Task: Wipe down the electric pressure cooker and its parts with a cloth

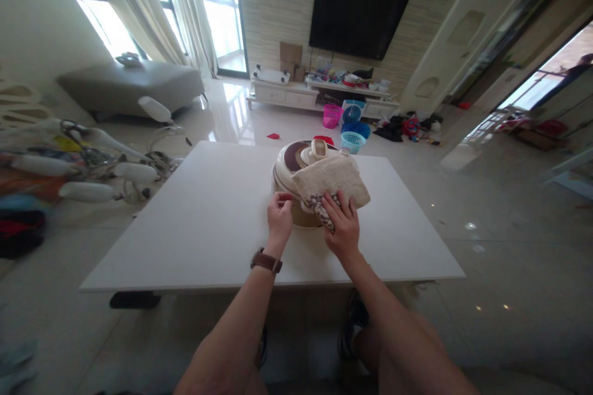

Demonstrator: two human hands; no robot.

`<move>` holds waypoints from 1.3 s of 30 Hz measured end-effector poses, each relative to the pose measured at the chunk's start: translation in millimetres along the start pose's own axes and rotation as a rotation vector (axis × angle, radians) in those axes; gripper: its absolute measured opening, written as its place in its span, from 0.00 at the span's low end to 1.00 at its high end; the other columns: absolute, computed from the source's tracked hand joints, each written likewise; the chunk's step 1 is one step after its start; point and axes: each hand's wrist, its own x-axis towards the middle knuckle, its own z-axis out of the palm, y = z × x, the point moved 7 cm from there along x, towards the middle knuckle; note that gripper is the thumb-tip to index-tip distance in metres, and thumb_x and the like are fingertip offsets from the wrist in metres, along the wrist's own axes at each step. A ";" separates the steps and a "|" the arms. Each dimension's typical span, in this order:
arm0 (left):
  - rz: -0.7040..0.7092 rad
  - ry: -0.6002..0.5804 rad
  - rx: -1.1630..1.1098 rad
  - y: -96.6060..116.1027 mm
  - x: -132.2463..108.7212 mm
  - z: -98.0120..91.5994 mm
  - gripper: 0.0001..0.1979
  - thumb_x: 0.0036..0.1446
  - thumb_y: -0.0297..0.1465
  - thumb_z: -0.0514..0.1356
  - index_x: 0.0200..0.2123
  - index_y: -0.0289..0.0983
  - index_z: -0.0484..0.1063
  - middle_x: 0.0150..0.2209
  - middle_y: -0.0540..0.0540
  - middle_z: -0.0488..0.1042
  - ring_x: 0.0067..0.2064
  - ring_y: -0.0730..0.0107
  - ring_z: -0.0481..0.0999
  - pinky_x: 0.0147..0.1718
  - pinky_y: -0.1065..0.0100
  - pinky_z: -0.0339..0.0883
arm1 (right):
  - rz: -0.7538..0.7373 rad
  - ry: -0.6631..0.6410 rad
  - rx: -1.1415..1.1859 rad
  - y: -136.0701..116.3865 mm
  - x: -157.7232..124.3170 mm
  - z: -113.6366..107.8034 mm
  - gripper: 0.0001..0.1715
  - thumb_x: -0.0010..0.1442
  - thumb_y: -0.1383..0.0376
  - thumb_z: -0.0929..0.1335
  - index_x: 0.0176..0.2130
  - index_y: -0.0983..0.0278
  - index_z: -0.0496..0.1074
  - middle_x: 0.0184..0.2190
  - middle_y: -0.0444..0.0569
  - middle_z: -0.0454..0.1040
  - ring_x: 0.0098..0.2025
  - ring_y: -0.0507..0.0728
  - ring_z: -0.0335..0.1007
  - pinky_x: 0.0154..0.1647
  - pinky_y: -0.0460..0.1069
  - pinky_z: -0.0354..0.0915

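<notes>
A cream-coloured lidded pot that looks like an electric cooker (280, 167) stands on the white table (208, 216). Its lid has a dark brown ring (293, 157) and a cream knob on top. My right hand (341, 222) holds a beige cloth (331, 180) with a patterned edge against the pot's right front side, the fingers pressed over it. The cloth hides much of that side. Curled fingers of my left hand (280, 216) are at the pot's front left, close to its rim; whether they grip anything is hidden. A brown watch band circles my left wrist.
Beyond the table are a low white cabinet (273, 95) loaded with items, a pink basket (332, 115) and a light blue basket (353, 141). To the left, a white-armed lamp (134, 171) stands near the table. A grey bench (139, 86) is by the window.
</notes>
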 end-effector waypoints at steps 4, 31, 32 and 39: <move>-0.012 0.016 0.028 -5.6 0.0 -2.6 0.03 0.53 0.29 0.58 0.32 0.40 0.72 0.32 0.47 0.76 0.35 0.64 0.74 0.36 0.64 0.67 | 0.133 0.171 0.086 29.0 7.5 -1.7 0.33 0.70 0.66 0.65 0.71 0.56 0.69 0.67 0.53 0.75 0.78 0.64 0.55 0.76 0.67 0.57; -0.206 0.205 -0.121 -54.5 59.8 -4.8 0.26 0.64 0.46 0.56 0.63 0.48 0.67 0.66 0.45 0.72 0.66 0.60 0.73 0.53 0.65 0.73 | 1.277 0.293 0.795 60.8 -70.4 72.8 0.32 0.66 0.48 0.66 0.59 0.65 0.76 0.58 0.57 0.80 0.62 0.63 0.74 0.68 0.60 0.66; -0.218 0.200 -0.134 -55.3 59.8 -3.2 0.25 0.64 0.46 0.55 0.61 0.48 0.69 0.65 0.46 0.72 0.65 0.61 0.73 0.52 0.66 0.73 | 1.291 0.294 0.836 49.4 -72.2 72.6 0.32 0.66 0.48 0.67 0.60 0.64 0.76 0.58 0.56 0.80 0.62 0.63 0.74 0.68 0.60 0.66; -0.128 0.158 -0.122 -53.8 53.0 3.3 0.19 0.66 0.49 0.54 0.52 0.48 0.73 0.62 0.48 0.75 0.66 0.62 0.71 0.52 0.67 0.74 | 1.353 0.389 1.008 83.1 -55.9 62.8 0.28 0.64 0.53 0.66 0.57 0.65 0.77 0.56 0.55 0.82 0.60 0.62 0.76 0.65 0.57 0.69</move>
